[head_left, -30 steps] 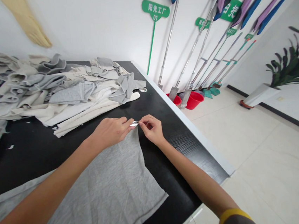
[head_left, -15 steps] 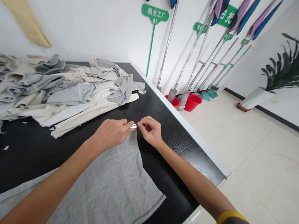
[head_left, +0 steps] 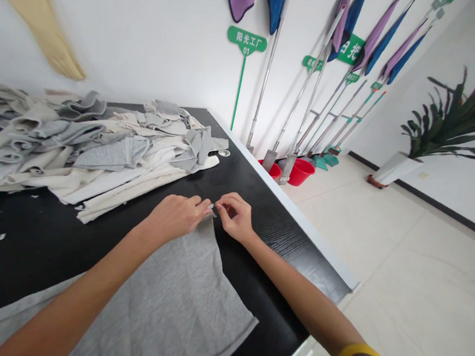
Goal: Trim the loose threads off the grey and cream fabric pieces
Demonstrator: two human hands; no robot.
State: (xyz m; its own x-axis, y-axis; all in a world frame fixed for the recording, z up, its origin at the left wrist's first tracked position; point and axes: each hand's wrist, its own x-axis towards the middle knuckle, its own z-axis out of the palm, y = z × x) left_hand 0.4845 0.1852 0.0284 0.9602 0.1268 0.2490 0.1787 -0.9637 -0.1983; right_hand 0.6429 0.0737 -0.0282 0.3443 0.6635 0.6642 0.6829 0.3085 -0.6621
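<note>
A grey cloth (head_left: 162, 314) lies spread over the near part of the black table, its far corner raised at my fingers. My left hand (head_left: 178, 216) is closed on that corner. A small whitish, shiny piece (head_left: 211, 205) sticks out from its fingertips; I cannot tell whether it is a label, tape or a tool. My right hand (head_left: 236, 214) faces it from the right, thumb and forefinger pinched together at the end of that piece. What exactly the right fingertips grip is too small to make out.
A heap of grey and cream cloth pieces (head_left: 121, 150) covers the back left of the table (head_left: 267, 225). A white roll (head_left: 224, 153) lies beside it. Beyond the table's right edge stand mops, red buckets (head_left: 301, 172) and a potted plant (head_left: 400, 168).
The view has shifted slightly. Both hands stay together at the cloth corner, and less of the whitish piece shows between them.
</note>
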